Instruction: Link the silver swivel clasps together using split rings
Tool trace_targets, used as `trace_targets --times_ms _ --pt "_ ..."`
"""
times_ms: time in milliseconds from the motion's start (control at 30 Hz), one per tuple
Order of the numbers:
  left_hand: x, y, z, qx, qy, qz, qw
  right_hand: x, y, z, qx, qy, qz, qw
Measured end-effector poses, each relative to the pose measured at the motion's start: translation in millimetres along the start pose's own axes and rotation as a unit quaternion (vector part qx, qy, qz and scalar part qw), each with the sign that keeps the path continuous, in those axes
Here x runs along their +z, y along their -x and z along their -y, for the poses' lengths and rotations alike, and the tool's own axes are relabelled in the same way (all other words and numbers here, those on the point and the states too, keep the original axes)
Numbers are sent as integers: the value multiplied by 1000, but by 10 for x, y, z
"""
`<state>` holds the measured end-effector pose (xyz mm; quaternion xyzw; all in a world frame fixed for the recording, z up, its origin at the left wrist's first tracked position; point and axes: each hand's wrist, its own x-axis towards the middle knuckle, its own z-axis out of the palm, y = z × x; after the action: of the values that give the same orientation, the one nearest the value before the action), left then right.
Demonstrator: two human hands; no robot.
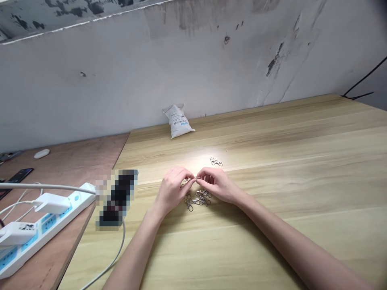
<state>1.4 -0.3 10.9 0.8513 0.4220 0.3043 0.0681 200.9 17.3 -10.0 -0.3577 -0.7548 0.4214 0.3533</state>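
My left hand (175, 186) and my right hand (216, 184) meet over the middle of the wooden table, fingertips nearly touching. Each pinches thumb against forefinger on one small metal clasp (196, 178), mostly covered by the fingers. Just below them lies a loose pile of silver swivel clasps (201, 198) with rings, partly hidden behind my left hand. A few more silver clasps (216, 162) rest apart from the pile, beyond my right hand.
A white printed plastic packet (180, 123) stands against the wall. At left, a white power strip (48, 225) with plugged-in chargers lies across a brown board, near a dark phone (19, 177) and a white oval case (41, 153). A cable (116, 257) runs beside a pixelated object (117, 199).
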Motion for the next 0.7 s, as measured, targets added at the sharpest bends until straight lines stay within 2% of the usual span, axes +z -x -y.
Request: trace_targets --times_ms 333,700 --pt "19 16 18 -1 -8 22 1000 6 2 -53 -3 7 -1 1000" --pt "34 7 30 18 -10 17 1000 -11 -9 -17 -17 33 -7 999"
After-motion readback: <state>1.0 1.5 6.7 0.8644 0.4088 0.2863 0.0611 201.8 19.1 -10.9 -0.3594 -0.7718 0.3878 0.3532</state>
